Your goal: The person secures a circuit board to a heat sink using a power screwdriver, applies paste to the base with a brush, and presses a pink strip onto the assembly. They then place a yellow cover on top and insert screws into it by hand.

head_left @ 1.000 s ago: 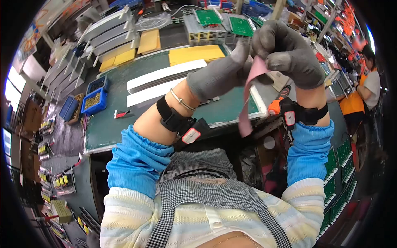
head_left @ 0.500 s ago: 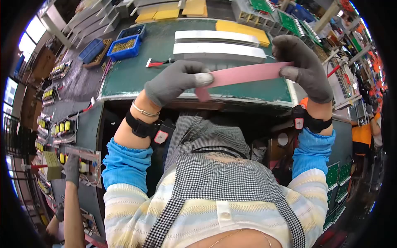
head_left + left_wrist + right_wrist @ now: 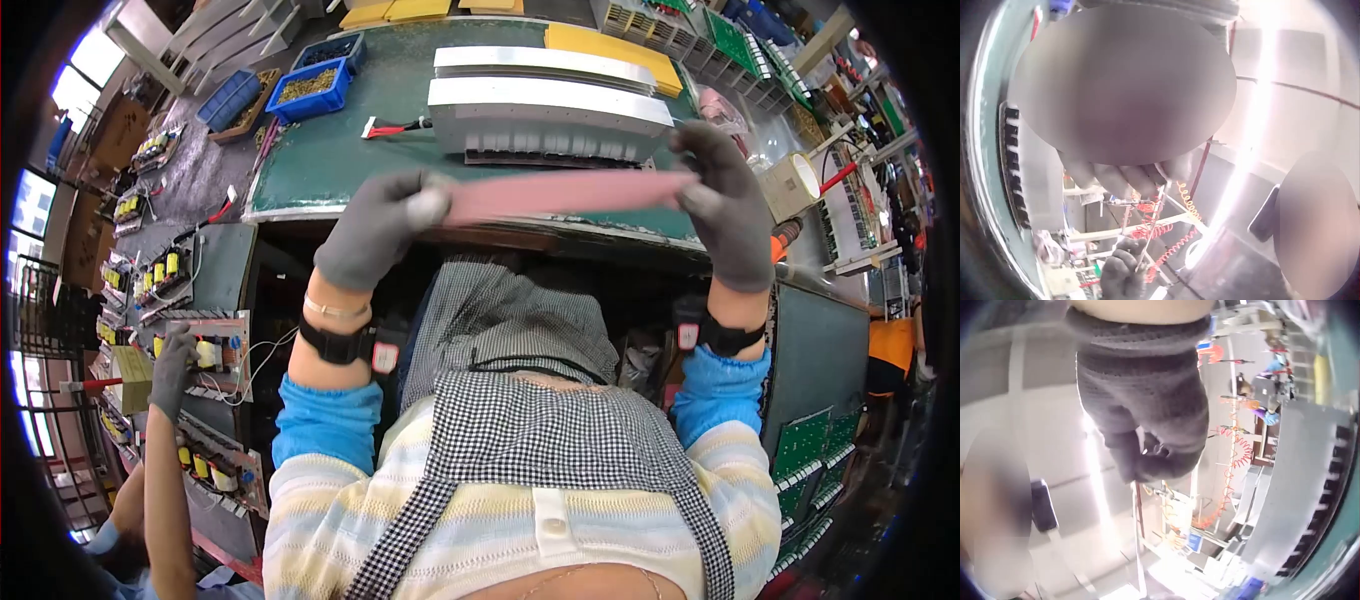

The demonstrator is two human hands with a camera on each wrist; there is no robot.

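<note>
A pink strip [image 3: 565,195], blurred by motion, stretches flat between my two gloved hands above the bench's front edge. My left hand [image 3: 378,228] pinches its left end, thumb on top. The other end is pinched by my right hand [image 3: 738,215], whose thumb lies toward me. In the right wrist view the right hand [image 3: 1144,409] shows its grey glove with curled fingers. A blurred patch hides much of the left wrist view. Just beyond the strip stands a long silver metal housing [image 3: 550,110] with a slotted lower side.
Behind the housing lies a similar one [image 3: 540,62], with yellow sheets [image 3: 620,58] beyond. A red-and-black cable [image 3: 392,128] lies to the left, near a blue bin [image 3: 310,92] of small brass-coloured parts. Another person's gloved hand [image 3: 173,370] works among circuit assemblies at lower left.
My hands, close together at upper right a second ago with the strip hanging, have moved apart and down. The strip is now drawn out straight, its hanging left end no longer visible.
</note>
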